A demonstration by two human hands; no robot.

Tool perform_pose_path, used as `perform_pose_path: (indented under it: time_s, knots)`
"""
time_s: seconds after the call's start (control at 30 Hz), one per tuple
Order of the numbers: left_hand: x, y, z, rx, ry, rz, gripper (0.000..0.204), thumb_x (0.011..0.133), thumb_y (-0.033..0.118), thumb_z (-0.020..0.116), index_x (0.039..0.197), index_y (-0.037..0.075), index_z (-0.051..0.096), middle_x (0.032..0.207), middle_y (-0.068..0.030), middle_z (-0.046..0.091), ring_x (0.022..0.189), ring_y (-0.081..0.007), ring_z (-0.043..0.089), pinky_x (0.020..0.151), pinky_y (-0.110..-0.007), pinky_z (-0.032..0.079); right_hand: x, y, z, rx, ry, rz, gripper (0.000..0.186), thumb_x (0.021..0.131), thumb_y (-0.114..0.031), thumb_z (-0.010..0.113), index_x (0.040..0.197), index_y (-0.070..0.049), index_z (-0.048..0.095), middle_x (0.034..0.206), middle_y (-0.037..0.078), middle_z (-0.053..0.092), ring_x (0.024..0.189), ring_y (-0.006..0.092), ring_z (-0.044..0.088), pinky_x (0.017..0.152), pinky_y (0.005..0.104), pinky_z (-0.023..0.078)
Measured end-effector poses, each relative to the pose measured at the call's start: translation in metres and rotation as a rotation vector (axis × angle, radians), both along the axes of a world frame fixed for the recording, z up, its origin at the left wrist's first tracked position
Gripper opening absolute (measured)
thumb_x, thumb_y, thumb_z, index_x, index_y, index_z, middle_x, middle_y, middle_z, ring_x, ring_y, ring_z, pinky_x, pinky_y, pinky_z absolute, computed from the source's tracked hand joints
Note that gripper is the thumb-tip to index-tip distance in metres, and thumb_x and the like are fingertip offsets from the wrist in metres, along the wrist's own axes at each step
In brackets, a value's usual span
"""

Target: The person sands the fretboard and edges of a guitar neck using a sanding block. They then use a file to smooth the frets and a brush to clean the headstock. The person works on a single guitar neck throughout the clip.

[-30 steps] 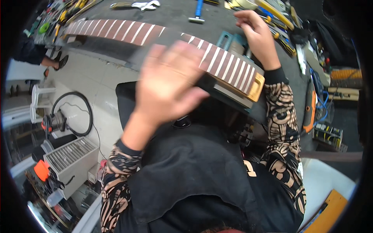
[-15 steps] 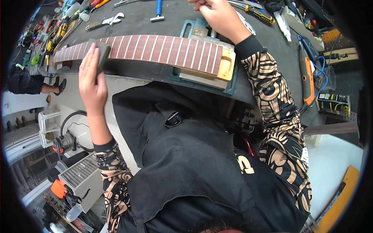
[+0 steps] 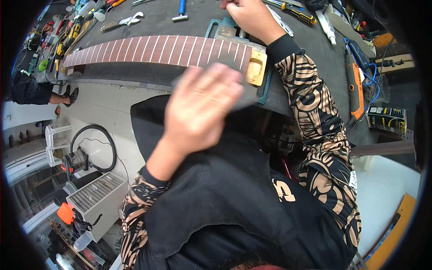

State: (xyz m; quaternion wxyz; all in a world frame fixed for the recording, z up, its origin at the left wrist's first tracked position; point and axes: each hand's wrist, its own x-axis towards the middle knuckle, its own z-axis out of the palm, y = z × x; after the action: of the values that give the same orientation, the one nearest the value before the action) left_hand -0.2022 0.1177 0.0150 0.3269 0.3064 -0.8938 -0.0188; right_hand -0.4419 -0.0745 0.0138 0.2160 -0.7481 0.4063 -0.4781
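A long guitar neck (image 3: 153, 49) with a reddish-brown fretboard and pale fret lines lies across the bench edge. Its pale, routed wooden end (image 3: 256, 67) rests on a teal vise (image 3: 264, 92). My left hand (image 3: 198, 105), smeared by motion, is in front of the neck's near edge toward that end. Beneath its fingers is a dark grey sanding block (image 3: 246, 96), also blurred. At the top edge, beyond the vise, my right hand (image 3: 254, 18) has its fingers curled together; whatever they hold, if anything, is cut off.
On the dark bench lie an adjustable wrench (image 3: 123, 21), a blue-handled tool (image 3: 181, 10), a screwdriver (image 3: 299, 14) and a white tube (image 3: 326, 28). An orange tool (image 3: 354, 85) with a blue cord lies right. A person's leg (image 3: 56, 99) and a vacuum cleaner (image 3: 76, 159) are left.
My left hand has swept right with the sanding block, from the neck's narrow left part to near the routed end. My right hand has stayed nearly in place.
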Motion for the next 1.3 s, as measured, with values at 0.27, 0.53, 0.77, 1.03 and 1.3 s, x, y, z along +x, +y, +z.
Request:
perform_pose_path:
  time_s: [0.27,0.53,0.77,1.03,1.3]
  knots:
    - [0.033,-0.007,0.004,-0.068,0.027,0.215,0.055,0.090,-0.004,0.065,0.141,0.003,0.083,0.151,-0.0141,0.080,0.154,-0.0328,0.067,0.135,-0.057,0.042,-0.001,0.001,0.002,0.034,0.038,-0.030,0.029,0.101,-0.001,0.057,0.123,0.003,0.075,0.103,0.019,0.082,0.098,0.0302,0.079,0.091,0.0414,0.062]
    - [0.105,-0.046,0.002,-0.177,0.037,0.390,0.056,0.085,-0.005,0.063,0.138,0.002,0.081,0.143,-0.0168,0.082,0.144,-0.0368,0.073,0.128,-0.057,0.050,-0.007,-0.019,-0.016,0.008,0.092,0.032,0.032,0.105,-0.003,0.057,0.132,0.001,0.074,0.110,0.016,0.082,0.108,0.0256,0.081,0.099,0.0377,0.061]
    - [0.075,-0.029,0.007,-0.107,0.216,0.152,0.047,0.088,-0.002,0.066,0.130,0.006,0.084,0.137,-0.0142,0.084,0.136,-0.0326,0.078,0.124,-0.052,0.056,-0.001,-0.006,-0.002,0.170,0.055,0.004,0.026,0.110,0.003,0.059,0.132,0.002,0.071,0.117,0.010,0.076,0.109,0.0190,0.075,0.102,0.0347,0.059]
    - [0.299,-0.152,0.008,-0.179,0.180,0.901,0.049,0.094,0.000,0.063,0.139,0.004,0.082,0.148,-0.0188,0.079,0.146,-0.0342,0.071,0.129,-0.050,0.053,0.003,-0.002,0.003,0.240,0.062,-0.039,0.025,0.111,0.005,0.057,0.132,0.002,0.070,0.115,0.008,0.071,0.108,0.0176,0.070,0.102,0.0338,0.056]
    - [0.382,-0.210,0.022,-0.118,0.044,1.180,0.044,0.098,0.012,0.059,0.136,-0.001,0.078,0.138,-0.0236,0.079,0.126,-0.0405,0.076,0.109,-0.053,0.062,0.012,0.001,0.010,0.297,0.025,-0.062,0.025,0.111,0.006,0.055,0.132,0.003,0.069,0.113,0.006,0.068,0.109,0.0154,0.068,0.100,0.0315,0.054]
